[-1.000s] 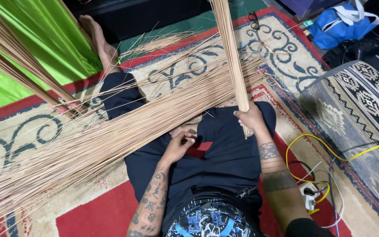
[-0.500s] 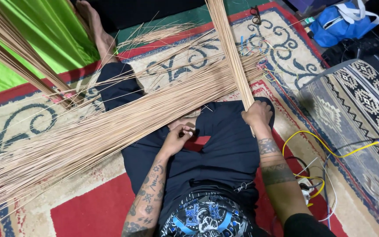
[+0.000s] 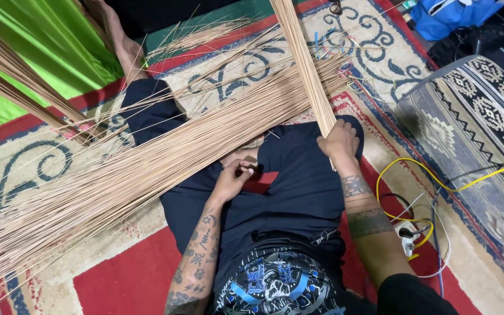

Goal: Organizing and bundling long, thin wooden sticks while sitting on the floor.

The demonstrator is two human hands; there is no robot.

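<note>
Seen from the head camera, the right hand (image 3: 339, 142) is clenched around an upright bundle of thin, stiff tan sticks (image 3: 303, 64) that rises toward the far edge, its lower end at the right knee. The left hand (image 3: 233, 178) rests on the lap, fingertips pinched together on what seems a single fine stick at the near end of a loose sheaf of sticks (image 3: 147, 166), which fans out leftward over black trousers and a patterned woven rug (image 3: 118, 280). At the far right lies a soft blue bag (image 3: 453, 17); near right, a glossy yellow cable (image 3: 438, 195) curves to a white socket block (image 3: 405, 228).
</note>
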